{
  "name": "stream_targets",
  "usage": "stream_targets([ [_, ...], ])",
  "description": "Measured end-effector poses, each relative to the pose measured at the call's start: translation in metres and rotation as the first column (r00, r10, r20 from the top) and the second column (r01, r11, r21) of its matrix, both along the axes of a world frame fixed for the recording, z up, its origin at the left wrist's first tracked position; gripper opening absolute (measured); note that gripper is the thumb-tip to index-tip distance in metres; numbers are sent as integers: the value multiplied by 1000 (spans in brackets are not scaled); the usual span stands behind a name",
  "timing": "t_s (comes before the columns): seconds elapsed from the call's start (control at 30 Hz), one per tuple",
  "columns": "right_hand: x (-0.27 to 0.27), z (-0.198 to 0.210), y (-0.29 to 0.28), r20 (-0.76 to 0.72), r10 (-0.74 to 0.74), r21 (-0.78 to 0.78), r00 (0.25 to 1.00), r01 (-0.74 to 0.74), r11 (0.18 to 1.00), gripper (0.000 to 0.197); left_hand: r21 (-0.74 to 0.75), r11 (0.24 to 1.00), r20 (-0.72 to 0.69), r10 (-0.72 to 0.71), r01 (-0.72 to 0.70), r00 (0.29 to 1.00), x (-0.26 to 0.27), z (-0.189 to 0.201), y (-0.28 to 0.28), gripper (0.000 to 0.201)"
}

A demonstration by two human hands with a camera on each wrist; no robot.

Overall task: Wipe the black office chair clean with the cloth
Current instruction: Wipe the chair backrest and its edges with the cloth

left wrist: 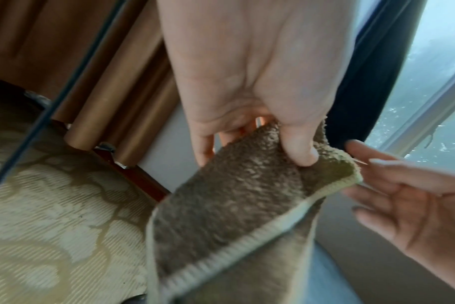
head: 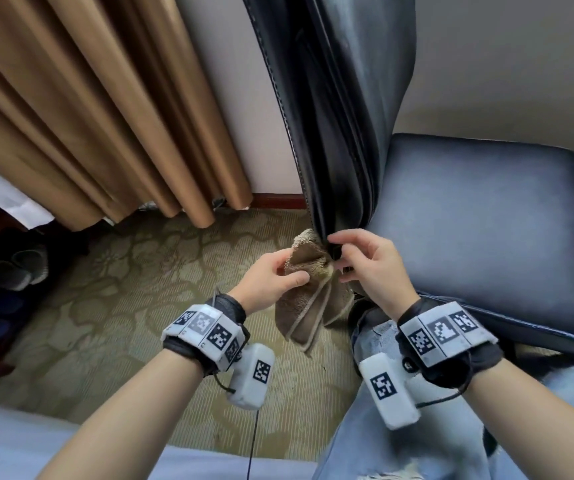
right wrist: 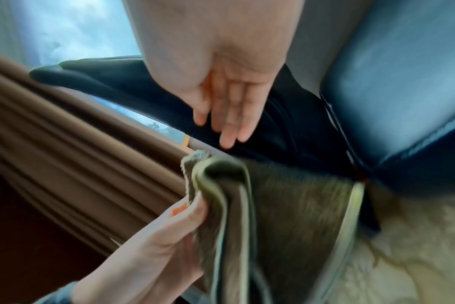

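The black office chair (head: 469,220) fills the head view from twelve o'clock down to four o'clock: its tall backrest (head: 334,109) is seen nearly edge-on, running from the top down toward the centre, and the wide seat cushion (head: 486,233) spreads out at three o'clock. Tan curtains (head: 81,109) hang in heavy folds from nine to eleven o'clock, above a patterned carpet (head: 133,299) that covers the lower left. The brown terry cloth (head: 309,299) sits just below the centre, at the foot of the backrest's stitched edge, its folded layers hanging toward six o'clock. The left hand (head: 271,280) pinches its upper part, thumb on the near face and fingers behind. The right hand (head: 368,268), at the cloth's three o'clock side, holds nothing, with loose, nearly straight fingers (right wrist: 234,123) against the dark lower backrest.
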State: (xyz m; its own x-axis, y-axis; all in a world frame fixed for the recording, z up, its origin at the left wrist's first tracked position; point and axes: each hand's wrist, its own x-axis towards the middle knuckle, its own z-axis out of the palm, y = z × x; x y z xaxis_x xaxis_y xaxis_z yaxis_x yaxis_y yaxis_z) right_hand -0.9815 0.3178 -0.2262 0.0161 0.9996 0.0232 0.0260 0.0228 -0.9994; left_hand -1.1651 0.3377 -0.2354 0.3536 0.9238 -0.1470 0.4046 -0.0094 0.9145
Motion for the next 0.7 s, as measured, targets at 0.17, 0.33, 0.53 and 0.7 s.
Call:
stream_targets([
  [0.17, 23, -3, 20, 330, -315, 269, 890, 231, 935, 34, -76, 973, -8, 220, -220, 976, -21, -23, -3, 17],
  [0.33, 14, -1, 48, 325, -300, 248, 897, 226, 942, 66, -86, 921, 64, 385, -379, 921, -11, -47, 9, 9],
  [0.53, 7, -17, 46, 364, -350, 282, 863, 256, 924, 83, -145, 879, 150, 473, -454, 868, 21, -78, 30, 13],
  [0.7, -2, -36, 41, 420, -360, 278, 833, 259, 925, 108, -208, 866, 196, 493, -455, 848, 33, -95, 33, 31],
])
